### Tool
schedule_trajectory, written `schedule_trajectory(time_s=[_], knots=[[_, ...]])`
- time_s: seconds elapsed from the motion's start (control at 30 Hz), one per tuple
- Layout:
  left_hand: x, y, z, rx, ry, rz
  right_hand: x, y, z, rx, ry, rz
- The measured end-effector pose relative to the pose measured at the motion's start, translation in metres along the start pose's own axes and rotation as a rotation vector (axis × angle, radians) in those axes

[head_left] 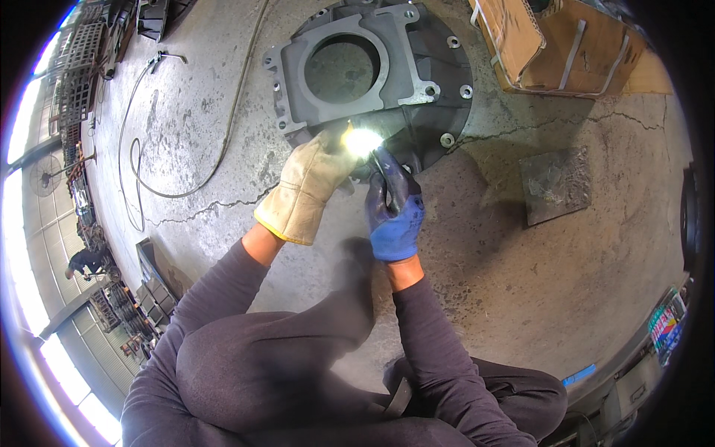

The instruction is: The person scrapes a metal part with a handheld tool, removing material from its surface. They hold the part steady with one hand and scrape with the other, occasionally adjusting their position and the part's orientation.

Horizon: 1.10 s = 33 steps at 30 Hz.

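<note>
A large dark-grey metal casting (pixel 413 71), with a round opening and bolt holes along its rim, lies on the floor in front of me. At its near edge a bright white light (pixel 363 141) glares between my fingers and washes out what is there. My left hand (pixel 309 179), in a tan work glove with yellow trim, reaches to the light's left side, its fingertips partly hidden by the glare. My right hand (pixel 395 205), in a blue glove with dark-coated fingers, is closed just right of the light. What it grips cannot be made out.
A grey hose (pixel 223 149) with a nozzle curls over the cracked concrete floor at the left. Right of the casting lies a square metal plate (pixel 555 185); a torn cardboard box (pixel 573 52) stands beyond it. Racks (pixel 82 52) line the left, where a distant person (pixel 89 261) shows.
</note>
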<state>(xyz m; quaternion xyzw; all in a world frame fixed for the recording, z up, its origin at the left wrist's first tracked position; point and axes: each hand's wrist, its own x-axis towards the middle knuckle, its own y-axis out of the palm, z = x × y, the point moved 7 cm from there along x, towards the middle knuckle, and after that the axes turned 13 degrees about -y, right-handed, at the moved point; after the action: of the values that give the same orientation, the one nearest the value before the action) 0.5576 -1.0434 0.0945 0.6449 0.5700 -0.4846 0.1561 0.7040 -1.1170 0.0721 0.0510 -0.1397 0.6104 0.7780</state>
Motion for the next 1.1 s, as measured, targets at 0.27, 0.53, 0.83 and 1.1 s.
schedule_trajectory(time_s=[0.27,0.53,0.83,1.1], knots=[[-0.003,-0.002,-0.002,0.000,-0.008,-0.003,0.002,0.002,0.003,0.005,0.041,0.006],[-0.006,-0.001,-0.002,-0.026,-0.042,-0.003,0.003,-0.001,0.002,0.095,0.116,-0.032],[-0.006,-0.001,-0.003,-0.035,-0.049,0.015,-0.007,-0.001,-0.020,0.156,0.196,-0.058],[-0.008,-0.001,-0.006,-0.003,-0.044,0.020,-0.019,-0.001,-0.036,0.140,0.257,-0.096]])
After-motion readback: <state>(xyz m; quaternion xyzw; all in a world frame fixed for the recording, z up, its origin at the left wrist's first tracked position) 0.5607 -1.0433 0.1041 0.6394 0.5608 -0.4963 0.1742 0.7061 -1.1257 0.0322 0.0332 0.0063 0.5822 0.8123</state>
